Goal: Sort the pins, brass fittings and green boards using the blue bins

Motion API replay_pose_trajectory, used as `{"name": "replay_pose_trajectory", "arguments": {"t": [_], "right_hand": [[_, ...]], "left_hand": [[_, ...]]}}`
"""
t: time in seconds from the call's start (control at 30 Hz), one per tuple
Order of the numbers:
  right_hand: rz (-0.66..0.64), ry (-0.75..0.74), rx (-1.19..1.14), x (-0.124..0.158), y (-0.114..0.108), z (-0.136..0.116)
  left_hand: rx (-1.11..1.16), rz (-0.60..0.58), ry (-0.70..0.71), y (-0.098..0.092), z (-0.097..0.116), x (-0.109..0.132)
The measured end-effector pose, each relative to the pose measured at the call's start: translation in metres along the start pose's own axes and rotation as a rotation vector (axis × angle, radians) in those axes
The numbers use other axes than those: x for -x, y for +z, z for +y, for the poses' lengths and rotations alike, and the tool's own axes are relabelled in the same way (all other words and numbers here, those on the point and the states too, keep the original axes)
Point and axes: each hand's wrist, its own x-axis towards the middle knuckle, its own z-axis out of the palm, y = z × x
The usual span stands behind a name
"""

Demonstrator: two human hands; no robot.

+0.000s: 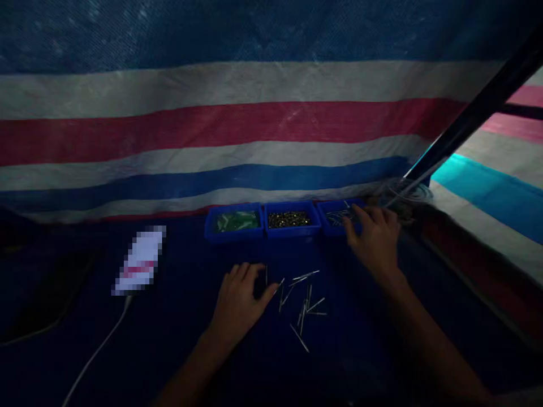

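My left hand (pixel 240 297) rests low over the dark blue table with thumb and index finger spread apart. Thin metal rods (pixel 300 278) lie scattered beside it, two of them close to the thumb and index fingertip. Over the right blue tray (pixel 333 233) reaches my right hand (pixel 375 237), its thumb and index finger apart at the tray's opening. That tray holds more thin metal rods (pixel 337 216), partly hidden by the fingers. I see nothing clearly gripped in either hand, though the light is dim.
A middle blue tray (pixel 292 231) holds small brassy pieces; the left blue tray (pixel 233 237) holds green and clear pieces. A blurred-out bright device (pixel 142 260) with a white cable (pixel 99 347) lies left. Striped sheeting (pixel 254 124) hangs behind; a dark pole (pixel 479 113) slants at right.
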Motion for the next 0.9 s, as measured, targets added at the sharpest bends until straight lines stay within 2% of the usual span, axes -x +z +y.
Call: {"name": "replay_pose_trajectory", "arguments": {"t": [0.07, 0.13, 0.23, 0.33, 0.4, 0.47, 0.57, 0.67, 0.73, 0.8, 0.9], "right_hand": [[-0.005, 0.019, 0.003, 0.012, 0.005, 0.001], [-0.023, -0.022, -0.058, 0.022, 0.007, -0.006], [-0.075, -0.2, -0.282, 0.035, 0.004, -0.031], [-0.231, -0.47, -0.519, 0.05, -0.004, -0.062], [-0.309, -0.602, -0.596, 0.06, -0.008, -0.078], [-0.326, -0.672, -0.615, 0.069, -0.011, -0.088], [-0.275, -0.71, -0.627, 0.069, -0.015, -0.089], [-0.124, -0.623, -0.64, 0.047, -0.022, -0.074], [0.032, -0.461, -0.578, 0.024, -0.024, -0.054], [0.163, -0.245, -0.414, 0.002, -0.021, -0.033], [0.135, -0.047, -0.177, -0.008, -0.011, -0.013]], "left_hand": [[-0.021, -0.018, 0.007, 0.003, 0.001, -0.002], [-0.008, -0.032, 0.019, 0.005, -0.001, -0.004], [0.079, -0.047, 0.049, 0.007, -0.006, -0.005], [0.231, -0.029, 0.062, 0.008, -0.01, -0.004], [0.332, -0.021, 0.058, 0.007, -0.009, -0.004], [0.415, -0.029, 0.036, 0.006, -0.005, -0.004], [0.515, -0.056, -0.014, 0.002, 0.001, -0.005], [0.498, -0.071, -0.048, -0.002, 0.004, -0.004], [0.374, -0.08, -0.022, -0.004, 0.005, -0.003], [0.208, -0.099, 0.018, -0.004, 0.008, -0.002], [0.032, -0.149, 0.033, -0.004, 0.014, 0.0]]}}
